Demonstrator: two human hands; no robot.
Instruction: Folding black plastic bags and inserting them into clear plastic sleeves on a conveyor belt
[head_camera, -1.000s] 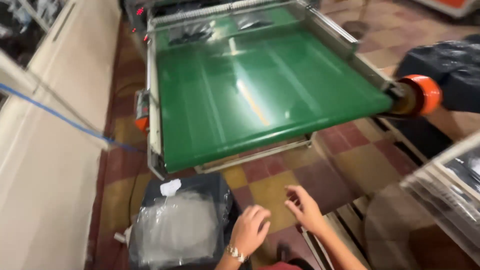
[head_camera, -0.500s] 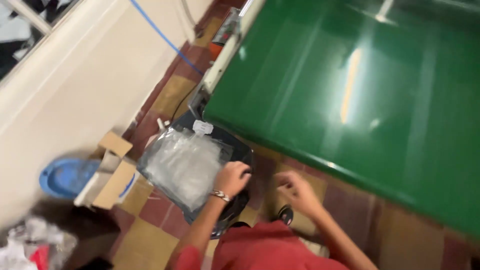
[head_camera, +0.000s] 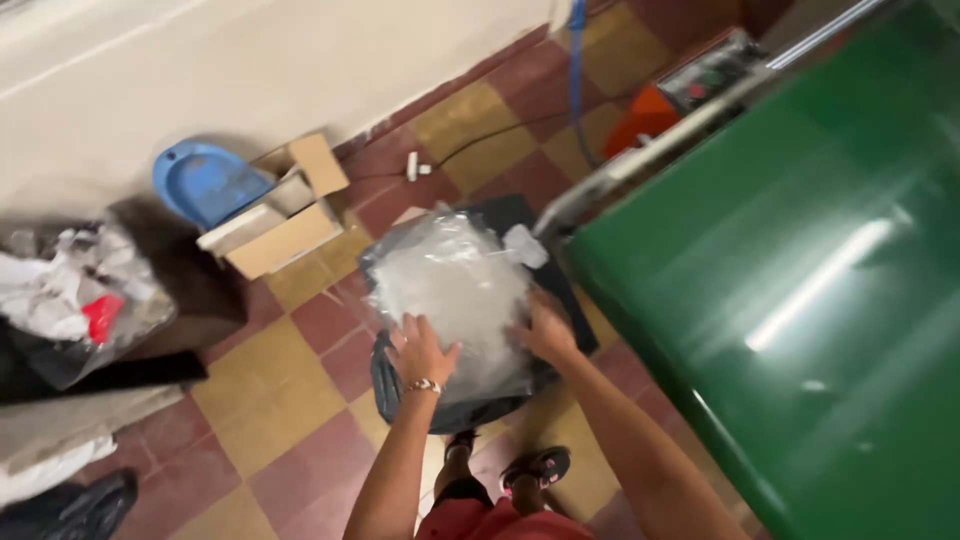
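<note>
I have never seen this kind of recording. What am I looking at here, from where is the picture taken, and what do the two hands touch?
The picture comes from a camera worn on a person's head, looking down, so you see that person's own bare arms, their knees and sandalled feet. There is no robot. The left hand, with a bracelet at the wrist, and the right hand both rest on a clear plastic bundle that lies on top of a dark bag on the checkered tiled floor. Whether the fingers grip the plastic or only press on it, I cannot tell. On the right is a machine with a wide green belt and an orange part at its corner. Further left on the floor are an open cardboard box, a blue plastic object by the wall, and a heap of bags with scraps.
</note>
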